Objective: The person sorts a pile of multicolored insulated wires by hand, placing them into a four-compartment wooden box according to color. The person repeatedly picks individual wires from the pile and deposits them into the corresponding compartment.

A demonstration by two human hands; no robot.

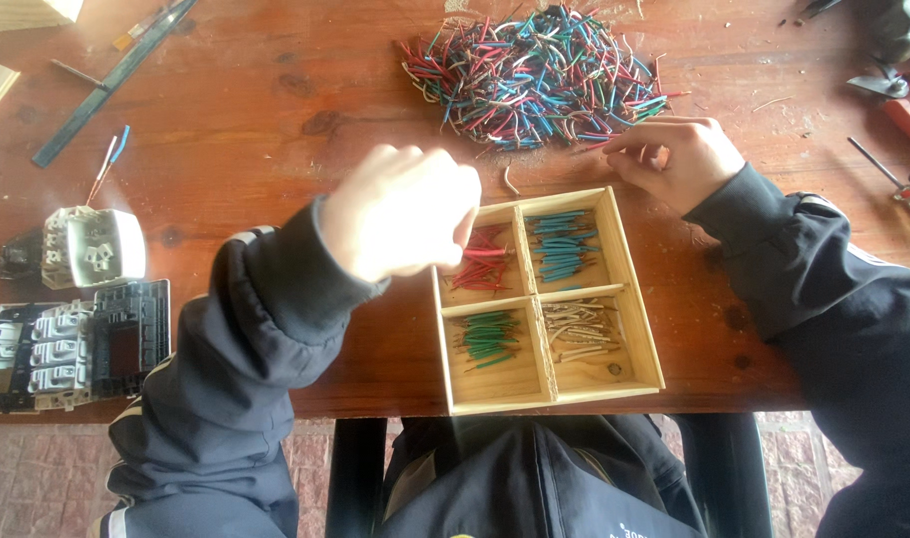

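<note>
A pile of short mixed-colour wire pieces (540,75) lies at the far middle of the wooden table (276,130). In front of it stands a four-compartment wooden tray (629,299): red wires (483,267) far left, blue wires (562,244) far right, green wires (488,337) near left, white wires (583,331) near right. My left hand (400,211) hovers blurred, fingers curled, over the red compartment's left edge; anything in it is hidden. My right hand (674,159) rests at the pile's near right edge, fingertips pinched at a wire there.
Switch and socket parts (71,344) and a white switch module (91,247) lie at the left edge. A long dark ruler (111,80) crosses the far left. Red-handled pliers (909,115) and a screwdriver (899,179) sit at the far right. A loose white wire (510,181) lies behind the tray.
</note>
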